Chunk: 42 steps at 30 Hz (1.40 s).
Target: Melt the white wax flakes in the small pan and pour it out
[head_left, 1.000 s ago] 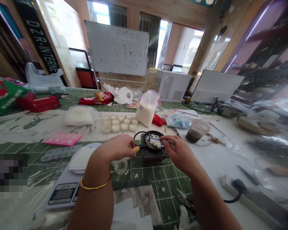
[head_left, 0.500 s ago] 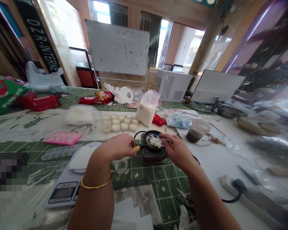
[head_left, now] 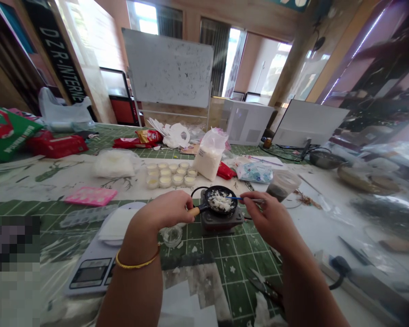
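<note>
My left hand point(head_left: 172, 210) is closed around the light wooden handle of a small black frying pan point(head_left: 234, 207). The pan sits on a small dark hot plate point(head_left: 222, 222). White crumbly lumps point(head_left: 220, 200) fill much of it. My right hand point(head_left: 269, 218) pinches a thin stick with a blue shaft point(head_left: 237, 198), whose tip reaches among the lumps; its exact kind is unclear. A small clear glass dish point(head_left: 172, 236) lies just below my left hand. Behind the pan stand several small cups of pale contents point(head_left: 165, 181) and an upright bag of white granules point(head_left: 209, 156).
At left are a kitchen scale point(head_left: 88, 274), a pink mould point(head_left: 91, 196) and a clear plastic tray point(head_left: 85, 217). Scissors point(head_left: 264, 286) lie at the front. To the right are a plastic cup of dark contents point(head_left: 282, 185) and a power strip with a plug point(head_left: 341, 268).
My right hand has moved right, away from over the pan, drawing the blue stick with it and uncovering more of the pan and hot plate. My left hand stays on the handle.
</note>
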Available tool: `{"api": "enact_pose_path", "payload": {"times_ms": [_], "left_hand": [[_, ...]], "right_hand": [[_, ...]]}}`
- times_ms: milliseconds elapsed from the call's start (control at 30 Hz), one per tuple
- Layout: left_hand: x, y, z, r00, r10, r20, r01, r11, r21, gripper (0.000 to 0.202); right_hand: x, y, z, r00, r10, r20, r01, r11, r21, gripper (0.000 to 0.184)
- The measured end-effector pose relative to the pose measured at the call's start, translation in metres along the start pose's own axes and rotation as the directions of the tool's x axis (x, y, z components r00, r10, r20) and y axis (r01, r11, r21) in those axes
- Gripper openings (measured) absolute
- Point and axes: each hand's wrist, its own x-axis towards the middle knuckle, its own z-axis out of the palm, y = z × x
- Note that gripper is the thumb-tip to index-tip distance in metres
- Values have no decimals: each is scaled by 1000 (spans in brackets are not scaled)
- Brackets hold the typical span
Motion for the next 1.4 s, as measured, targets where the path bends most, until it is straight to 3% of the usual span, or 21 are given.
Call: {"api": "enact_pose_path", "payload": {"times_ms": [67,200,333,500,667,833,967,1100,1267,1400], "left_hand": [[0,0,0,1000,-3,0,3,1000,6,24],[0,-1,0,1000,-8,12,8,1000,-7,24],[1,-2,1,1000,9,6,-9,1000,-5,24],[0,-1,0,1000,-15,10,15,1000,-19,24],[0,0,0,1000,-5,8,5,1000,-22,23],[0,0,1,1000,-8,-8,8,1000,-13,23],[0,0,0,1000,-6,-11,6,1000,-9,22],[-1,0,1,1000,-3,-14,3,1000,7,21],[-2,0,0,1000,2,-13,-2,1000,14,21],[-1,1,0,1000,10,-7,-10,1000,14,22]], "right_hand": [[-1,2,-5,999,5,-35,-6,1000,-26,26],[-1,1,-5,995,-28,99,30,999,-23,26],[-4,-3,-3,999,-14,44,14,1000,8,26],[-6,-6,-1,990,-77,118,80,997,-15,26],[-2,-2,-4,1000,-23,-19,22,998,-63,28],[3,4,-3,998,5,60,1,993,-114,27],[1,3,-3,1000,-17,1,17,996,-84,28],[0,1,-1,997,-23,79,33,992,-119,27],[0,-1,-1,1000,-28,0,28,996,-80,28],[1,0,-1,997,-12,77,21,993,-116,28]]}}
